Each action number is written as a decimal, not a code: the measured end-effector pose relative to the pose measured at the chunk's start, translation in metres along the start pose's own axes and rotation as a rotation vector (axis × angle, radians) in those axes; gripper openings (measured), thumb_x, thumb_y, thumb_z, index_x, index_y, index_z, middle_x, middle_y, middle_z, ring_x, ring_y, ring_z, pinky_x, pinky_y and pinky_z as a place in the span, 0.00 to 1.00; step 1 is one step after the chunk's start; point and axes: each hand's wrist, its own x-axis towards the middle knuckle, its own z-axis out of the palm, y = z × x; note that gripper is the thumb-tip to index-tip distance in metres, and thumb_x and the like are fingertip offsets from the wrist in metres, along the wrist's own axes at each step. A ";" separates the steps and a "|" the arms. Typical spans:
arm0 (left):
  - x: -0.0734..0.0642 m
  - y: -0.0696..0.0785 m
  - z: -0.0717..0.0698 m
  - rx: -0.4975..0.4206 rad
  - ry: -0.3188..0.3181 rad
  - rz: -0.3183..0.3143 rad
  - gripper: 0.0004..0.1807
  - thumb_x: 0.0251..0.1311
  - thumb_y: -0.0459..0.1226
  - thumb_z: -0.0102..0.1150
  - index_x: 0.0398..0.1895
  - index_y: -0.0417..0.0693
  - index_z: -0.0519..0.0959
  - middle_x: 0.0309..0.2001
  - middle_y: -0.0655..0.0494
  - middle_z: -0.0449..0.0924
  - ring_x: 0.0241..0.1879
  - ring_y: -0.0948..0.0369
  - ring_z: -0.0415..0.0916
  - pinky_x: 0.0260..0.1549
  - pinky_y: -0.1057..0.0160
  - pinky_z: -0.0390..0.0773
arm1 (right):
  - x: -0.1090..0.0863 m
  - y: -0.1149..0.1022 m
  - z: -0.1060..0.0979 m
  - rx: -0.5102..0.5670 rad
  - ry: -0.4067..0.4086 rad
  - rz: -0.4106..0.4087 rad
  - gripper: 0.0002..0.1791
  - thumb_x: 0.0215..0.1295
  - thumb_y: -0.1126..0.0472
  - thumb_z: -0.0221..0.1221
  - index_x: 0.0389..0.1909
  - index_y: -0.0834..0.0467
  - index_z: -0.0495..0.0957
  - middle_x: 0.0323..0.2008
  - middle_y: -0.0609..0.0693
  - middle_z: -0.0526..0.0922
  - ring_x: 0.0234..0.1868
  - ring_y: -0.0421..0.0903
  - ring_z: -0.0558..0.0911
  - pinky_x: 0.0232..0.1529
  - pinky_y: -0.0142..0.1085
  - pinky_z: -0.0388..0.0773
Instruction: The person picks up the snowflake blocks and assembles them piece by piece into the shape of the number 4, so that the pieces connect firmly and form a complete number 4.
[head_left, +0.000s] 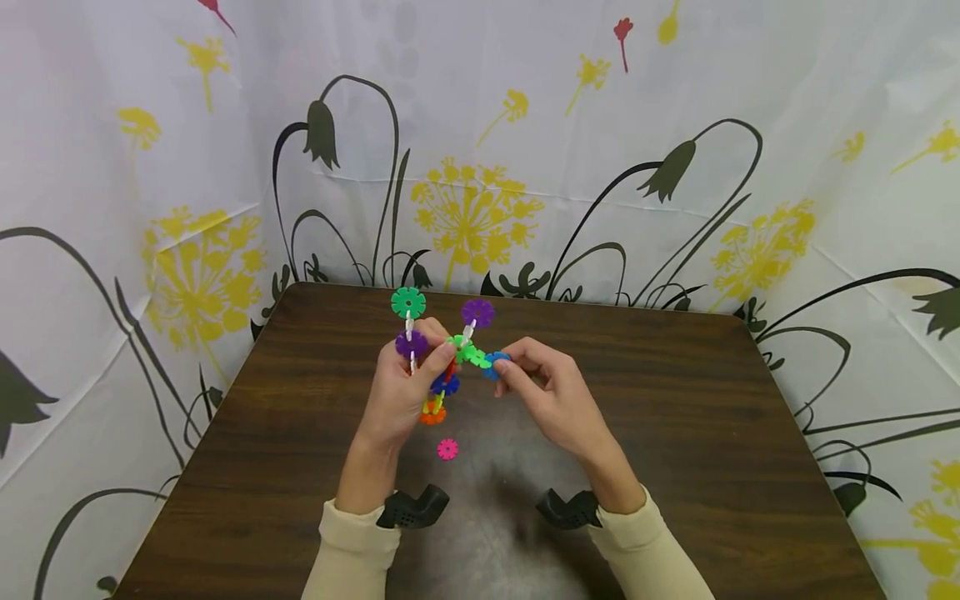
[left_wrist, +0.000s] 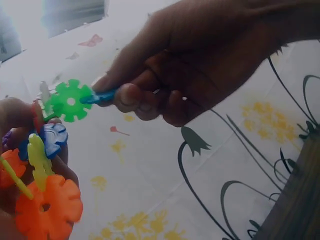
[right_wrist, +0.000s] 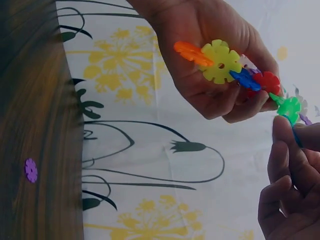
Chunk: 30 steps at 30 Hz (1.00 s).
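My left hand grips a branching chain of notched plastic discs near its red disc. A blue disc is pinched between the thumb and fingers of my right hand. That disc's edge meets a bright green disc of the chain. Below my left thumb hang a dark blue disc, a yellow disc and an orange disc. Above the hands, a teal-green disc and a purple disc top two branches. My left fingers partly hide the chain's middle.
On the dark wooden table, a loose pink disc lies between my forearms. A purple-looking disc shows on the tabletop in the right wrist view. A flower-printed curtain surrounds the table's back and sides.
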 end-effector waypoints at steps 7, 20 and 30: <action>0.000 -0.004 0.007 -0.048 0.091 -0.081 0.08 0.79 0.30 0.54 0.47 0.53 0.80 0.36 0.56 0.84 0.31 0.61 0.85 0.36 0.65 0.87 | 0.005 0.006 0.003 0.091 0.048 -0.021 0.05 0.82 0.61 0.59 0.46 0.57 0.82 0.29 0.54 0.86 0.34 0.54 0.85 0.40 0.38 0.87; -0.001 0.001 -0.001 -0.067 0.075 -0.173 0.09 0.80 0.33 0.45 0.41 0.50 0.75 0.32 0.57 0.77 0.28 0.62 0.75 0.26 0.71 0.76 | 0.002 0.048 0.007 0.207 -0.128 -0.056 0.50 0.85 0.29 0.22 0.47 0.67 0.81 0.32 0.62 0.84 0.31 0.57 0.81 0.39 0.43 0.82; -0.001 0.005 -0.007 0.042 0.056 -0.163 0.06 0.81 0.33 0.53 0.48 0.50 0.80 0.38 0.58 0.81 0.35 0.62 0.79 0.38 0.68 0.83 | -0.001 0.106 0.052 -0.220 -0.458 0.289 0.18 0.82 0.44 0.57 0.55 0.53 0.82 0.36 0.51 0.88 0.33 0.47 0.84 0.35 0.37 0.81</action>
